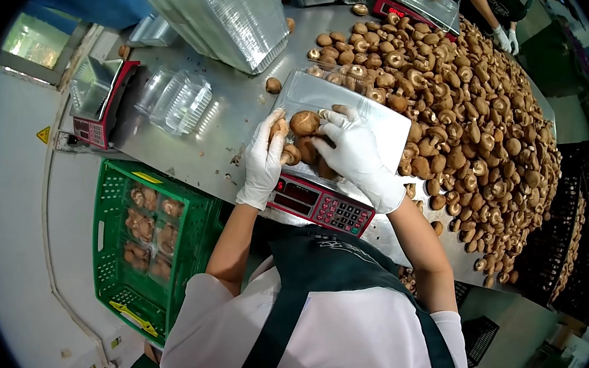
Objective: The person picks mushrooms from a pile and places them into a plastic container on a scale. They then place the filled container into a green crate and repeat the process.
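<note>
My gloved left hand (263, 160) is closed around a shiitake mushroom (279, 127) at the left side of the weighing platform (389, 129). By its fingers lies another shiitake, stem showing (290, 155). My gloved right hand (356, 149) curls over from the right, its fingers against brown shiitake caps (305, 122); its palm hides part of the group. The mushrooms sit in a clear plastic tray (300, 89) on the scale, whose red keypad panel (321, 205) faces me. The tray's near part is mostly covered by my hands.
A large heap of shiitake (456, 128) spreads over the table's right side. Stacked clear trays (222, 14) stand at the back left, near a clamshell box (180, 102) and a second scale (104, 102). A green crate (105, 237) holds packed mushrooms. Another person's gloved hands (505, 40) are at far right.
</note>
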A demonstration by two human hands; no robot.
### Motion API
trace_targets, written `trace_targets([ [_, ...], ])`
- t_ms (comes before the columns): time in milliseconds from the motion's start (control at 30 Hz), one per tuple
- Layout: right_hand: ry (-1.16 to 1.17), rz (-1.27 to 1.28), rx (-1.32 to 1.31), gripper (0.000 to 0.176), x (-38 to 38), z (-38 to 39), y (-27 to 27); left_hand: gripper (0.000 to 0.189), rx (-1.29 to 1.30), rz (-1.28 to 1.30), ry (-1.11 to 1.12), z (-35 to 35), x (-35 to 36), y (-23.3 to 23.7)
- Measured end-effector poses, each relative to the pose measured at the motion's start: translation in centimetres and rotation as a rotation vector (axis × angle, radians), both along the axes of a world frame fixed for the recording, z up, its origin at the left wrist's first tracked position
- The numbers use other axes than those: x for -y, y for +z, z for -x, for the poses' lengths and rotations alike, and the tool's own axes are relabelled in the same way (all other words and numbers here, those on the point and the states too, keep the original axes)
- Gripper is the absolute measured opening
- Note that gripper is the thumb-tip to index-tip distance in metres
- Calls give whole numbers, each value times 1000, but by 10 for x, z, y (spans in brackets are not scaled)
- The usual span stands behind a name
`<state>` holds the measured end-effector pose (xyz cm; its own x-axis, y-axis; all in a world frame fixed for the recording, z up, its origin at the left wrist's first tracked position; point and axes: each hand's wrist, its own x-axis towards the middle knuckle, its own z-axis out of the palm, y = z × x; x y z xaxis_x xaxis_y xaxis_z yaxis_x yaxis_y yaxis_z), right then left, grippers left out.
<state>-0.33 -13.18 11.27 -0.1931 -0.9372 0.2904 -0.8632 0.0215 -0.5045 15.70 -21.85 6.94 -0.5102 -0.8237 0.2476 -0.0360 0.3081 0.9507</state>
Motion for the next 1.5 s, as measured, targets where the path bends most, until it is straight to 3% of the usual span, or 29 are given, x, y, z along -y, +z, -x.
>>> trace_targets([
  [100, 7, -323, -295, 45, 2, -16, -3, 33, -7, -35, -13, -1, 2, 0],
  [233, -14, -306, -282, 43, 2, -23, -14, 33, -2, -8, -18, -4, 6, -2],
  [333, -55, -180, -70, 34, -11, -14, 0, 37, -14, -57, -15, -5, 6, -2],
  [400, -23, -84, 433, 29, -20, -9, 7, 47, 129, 278, -6, -6, 4, 4],
  [433, -36, -121, 548, 28, -22, -6, 8, 54, 109, 297, -11, -5, 3, 9],
  [533, -78, -195, 622, 30, -27, -2, 20, 54, 114, 385, -63, -3, 3, 14],
  [567, -83, -191, 622, 30, -28, 0, 15, 49, 113, 396, -51, -2, 1, 16],
  [633, -4, 129, 282, 32, -29, 2, 4, 46, 132, 433, -81, -1, -3, 23],
  [733, -84, 74, 333, 36, -36, 0, 10, 43, 114, 369, -163, -1, -9, 31],
  [867, -76, 140, 331, 38, -38, 6, 0, 41, 96, 479, -220, -2, -12, 25],
  [967, -105, 149, 331, 41, -41, 10, -3, 34, 151, 411, -15, 0, -14, 28],
  [1100, -178, 233, 340, 36, -59, 18, -3, 27, 188, 405, 72, 1, -8, 25],
  [1233, -299, 275, 206, 34, -88, 27, -7, 40, 257, 438, -48, 9, -9, 20],
  [1300, -347, 345, 93, 33, -102, 32, -6, 58, 558, 712, -147, 16, -14, 18],
  [1400, -420, 349, 99, 33, -134, 39, -4, 72, 730, 763, -152, 26, -21, 9],
  [1500, -599, 115, 32, 31, -193, 50, 2, 69, 790, 756, -141, 33, -32, 15],
])
